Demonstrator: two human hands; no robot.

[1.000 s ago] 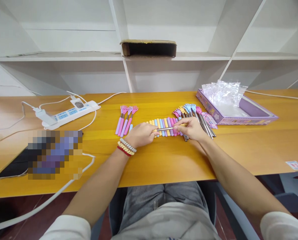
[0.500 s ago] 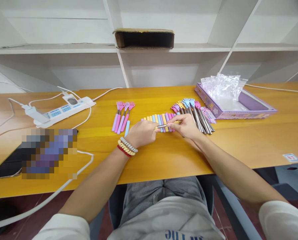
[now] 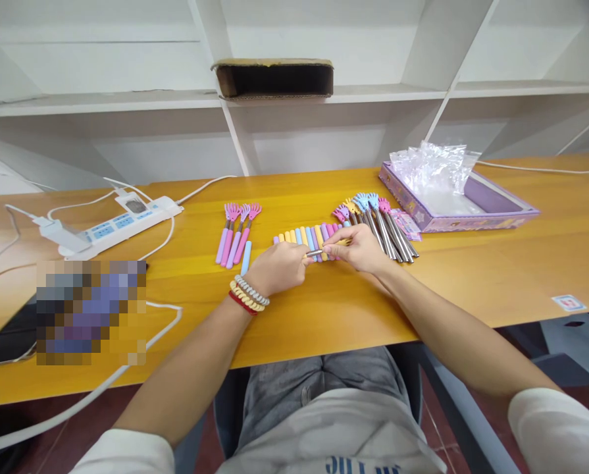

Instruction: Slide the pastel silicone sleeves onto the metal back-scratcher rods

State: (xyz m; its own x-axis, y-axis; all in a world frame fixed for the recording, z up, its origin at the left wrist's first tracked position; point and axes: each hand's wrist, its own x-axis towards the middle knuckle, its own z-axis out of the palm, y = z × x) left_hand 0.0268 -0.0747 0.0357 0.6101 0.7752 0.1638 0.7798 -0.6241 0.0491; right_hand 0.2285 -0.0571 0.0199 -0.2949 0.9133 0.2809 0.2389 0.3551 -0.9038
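Both my hands are closed on one small back scratcher, whose short metal rod (image 3: pixel 314 253) shows between them. My left hand (image 3: pixel 280 266) grips one end in a fist, a little yellow showing at its fingers. My right hand (image 3: pixel 357 249) pinches the other end between thumb and fingers; most of that end is hidden. Just behind the hands lies a row of coloured handle sleeves (image 3: pixel 304 235). Several back scratchers with metal rods (image 3: pixel 384 230) lie right of my right hand. Farther left are several with pink and purple handles (image 3: pixel 233 247), and a loose blue sleeve (image 3: pixel 246 257).
A purple box (image 3: pixel 501 222) holding clear plastic bags (image 3: pixel 435 168) stands at the back right. At left are a white power strip (image 3: pixel 121 227), cables and a blurred-out item (image 3: pixel 91 313). White shelves with a cardboard box (image 3: pixel 274 62) rise behind the table.
The camera view has shifted slightly, moving the table contents a little left in the picture. Both hands keep their hold on the back scratcher, with slightly less rod showing between them.
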